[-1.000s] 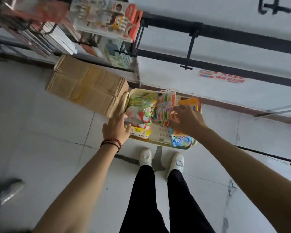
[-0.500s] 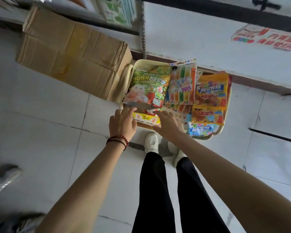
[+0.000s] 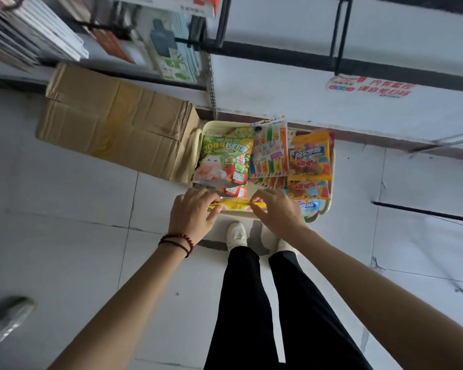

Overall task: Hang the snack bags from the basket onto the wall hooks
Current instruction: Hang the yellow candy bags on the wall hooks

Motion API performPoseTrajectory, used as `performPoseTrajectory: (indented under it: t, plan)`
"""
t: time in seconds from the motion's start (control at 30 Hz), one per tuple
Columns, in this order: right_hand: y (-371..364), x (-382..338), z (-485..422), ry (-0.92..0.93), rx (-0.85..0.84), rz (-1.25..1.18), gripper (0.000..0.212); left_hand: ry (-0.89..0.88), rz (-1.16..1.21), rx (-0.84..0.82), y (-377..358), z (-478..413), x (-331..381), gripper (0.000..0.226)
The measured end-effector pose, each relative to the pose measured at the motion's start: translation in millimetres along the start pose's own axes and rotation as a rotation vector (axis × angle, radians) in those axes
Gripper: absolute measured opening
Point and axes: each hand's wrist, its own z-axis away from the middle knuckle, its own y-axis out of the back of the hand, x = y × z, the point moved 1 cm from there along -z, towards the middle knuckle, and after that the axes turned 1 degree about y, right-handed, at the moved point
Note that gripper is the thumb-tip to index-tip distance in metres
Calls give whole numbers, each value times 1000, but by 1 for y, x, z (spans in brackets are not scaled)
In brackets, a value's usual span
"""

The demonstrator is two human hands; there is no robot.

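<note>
Head view: your left hand [image 3: 193, 213] and right hand [image 3: 277, 209] each pinch one end of the yellow snack bag [image 3: 234, 204], with the fingers curled over its upper edge. The bag sits at the near rim of the basket [image 3: 219, 123]. Its long axis runs along that rim, from hand to hand, and neither hand is nearer. Lift it level; the wall hook [image 3: 342, 33] lies beyond the basket's far rim.
</note>
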Motion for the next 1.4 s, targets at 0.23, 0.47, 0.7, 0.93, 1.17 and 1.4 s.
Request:
performPoseTrajectory:
  t: [0.23, 0.47, 0.7, 0.93, 1.17, 1.4]
  plan:
    - [109, 3, 61, -22, 231, -247, 22, -146, 250, 128, 84, -10, 81, 15]
    - [252, 24, 165, 68, 489, -667, 11, -382, 601, 238, 177, -16, 221, 17]
    - [399, 59, 249, 378, 807, -876, 11, -556, 765, 504, 266, -25, 405, 12]
    - [552, 93, 299, 569, 960, -745, 11, -596, 771, 777, 341, -48, 554, 21]
    - [667, 99, 328, 649, 1090, -604, 11, -667, 815, 744, 429, -64, 637, 13]
    - [743, 67, 352, 757, 1225, -660, 16, -764, 881, 880, 501, -68, 686, 13]
